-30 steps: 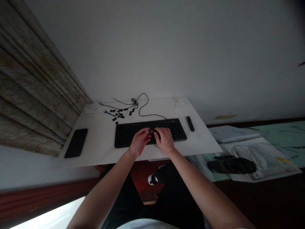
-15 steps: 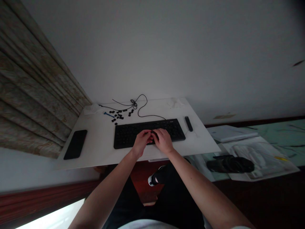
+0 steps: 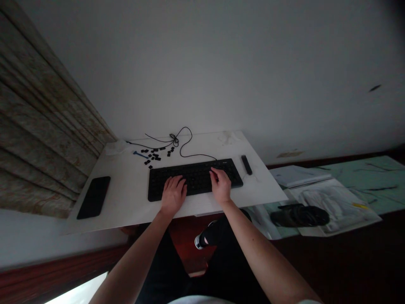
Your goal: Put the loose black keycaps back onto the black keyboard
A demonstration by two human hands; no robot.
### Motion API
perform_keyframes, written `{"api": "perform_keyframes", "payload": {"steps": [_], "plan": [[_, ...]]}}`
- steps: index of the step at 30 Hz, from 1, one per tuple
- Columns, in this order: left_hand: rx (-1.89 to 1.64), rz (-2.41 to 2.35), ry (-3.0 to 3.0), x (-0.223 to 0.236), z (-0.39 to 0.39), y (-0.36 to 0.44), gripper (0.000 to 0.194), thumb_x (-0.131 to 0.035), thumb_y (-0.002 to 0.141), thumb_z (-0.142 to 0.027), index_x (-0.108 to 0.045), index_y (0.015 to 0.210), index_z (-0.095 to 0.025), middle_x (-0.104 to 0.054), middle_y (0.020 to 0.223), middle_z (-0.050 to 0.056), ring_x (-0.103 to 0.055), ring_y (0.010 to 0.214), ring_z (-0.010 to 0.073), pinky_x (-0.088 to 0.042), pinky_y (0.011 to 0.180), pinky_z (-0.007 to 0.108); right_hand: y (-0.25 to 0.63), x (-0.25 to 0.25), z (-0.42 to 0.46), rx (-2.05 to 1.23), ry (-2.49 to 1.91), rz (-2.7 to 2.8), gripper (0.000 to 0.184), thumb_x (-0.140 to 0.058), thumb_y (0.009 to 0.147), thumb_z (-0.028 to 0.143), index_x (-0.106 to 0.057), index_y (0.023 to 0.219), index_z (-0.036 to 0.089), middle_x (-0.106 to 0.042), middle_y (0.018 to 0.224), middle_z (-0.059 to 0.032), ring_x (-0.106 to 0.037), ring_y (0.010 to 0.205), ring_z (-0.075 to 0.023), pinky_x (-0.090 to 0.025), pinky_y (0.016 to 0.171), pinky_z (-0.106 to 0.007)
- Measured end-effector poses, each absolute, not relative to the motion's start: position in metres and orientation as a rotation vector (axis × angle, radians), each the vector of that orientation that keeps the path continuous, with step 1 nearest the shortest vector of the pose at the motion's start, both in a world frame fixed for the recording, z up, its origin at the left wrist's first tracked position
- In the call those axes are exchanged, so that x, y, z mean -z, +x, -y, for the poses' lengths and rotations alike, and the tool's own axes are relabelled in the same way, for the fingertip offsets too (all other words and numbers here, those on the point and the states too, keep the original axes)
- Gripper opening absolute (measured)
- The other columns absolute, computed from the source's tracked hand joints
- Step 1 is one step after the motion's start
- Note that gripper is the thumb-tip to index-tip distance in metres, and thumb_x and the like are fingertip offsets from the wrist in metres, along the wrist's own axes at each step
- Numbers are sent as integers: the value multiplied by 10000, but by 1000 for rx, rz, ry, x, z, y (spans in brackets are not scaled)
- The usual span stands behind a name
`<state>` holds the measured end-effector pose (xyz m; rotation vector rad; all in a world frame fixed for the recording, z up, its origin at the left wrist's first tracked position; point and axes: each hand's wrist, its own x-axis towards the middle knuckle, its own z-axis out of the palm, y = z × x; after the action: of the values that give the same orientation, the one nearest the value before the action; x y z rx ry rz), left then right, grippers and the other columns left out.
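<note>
A black keyboard (image 3: 198, 179) lies on the white table, its cable running off the back edge. My left hand (image 3: 174, 192) rests palm down over its left half, fingers spread and holding nothing I can see. Over the right half, my right hand (image 3: 221, 185) is closed, thumb and index finger close together at the keys. Whatever may be between those fingertips is too small and dark to name. Behind the keyboard, to the left, several loose black keycaps (image 3: 155, 157) are scattered beside a small blue tool (image 3: 140, 154).
A black phone (image 3: 94, 197) lies at the table's left side. To the keyboard's right is a slim black object (image 3: 247, 165) with a pale strap. The bundled black cable (image 3: 174, 138) lies at the back. A lower surface at right bears a black bag-like item (image 3: 299, 215).
My hands were together over the keyboard's middle, fingertips meeting around a small dark thing. They have parted: the left moved left and spread flat, the right moved slightly right.
</note>
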<state>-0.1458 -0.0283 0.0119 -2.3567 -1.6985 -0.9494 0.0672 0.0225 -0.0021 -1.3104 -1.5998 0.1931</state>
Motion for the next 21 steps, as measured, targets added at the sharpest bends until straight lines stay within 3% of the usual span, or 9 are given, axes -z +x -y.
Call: {"api": "perform_keyframes", "payload": {"steps": [6, 11, 21], "plan": [[915, 1698, -2356, -10, 25, -146, 251, -495, 966, -226, -660, 1144, -164, -692, 1197, 125, -629, 1152, 269, -456, 1076, 502, 117, -8, -47, -334, -1433, 1396, 331, -563, 923, 414, -760, 1024, 168, -749, 942, -107, -672, 812, -213, -546, 786, -374], [914, 1700, -2354, -9, 24, -145, 259, -502, 965, -240, -663, 1152, -159, -694, 1195, 131, -627, 1166, 276, -454, 1080, 504, 169, -29, -84, -634, -1582, 1475, 251, -670, 813, 375, -795, 886, 170, -777, 921, -96, -703, 870, -237, -526, 846, -368], [925, 1716, -2358, -9, 24, -145, 260, -515, 955, -225, -665, 1156, -156, -695, 1198, 130, -624, 1171, 276, -458, 1079, 506, 178, -53, -121, -850, -1607, 2067, 141, -704, 756, 293, -798, 813, 206, -768, 843, -55, -680, 812, -215, -502, 767, -320]]}}
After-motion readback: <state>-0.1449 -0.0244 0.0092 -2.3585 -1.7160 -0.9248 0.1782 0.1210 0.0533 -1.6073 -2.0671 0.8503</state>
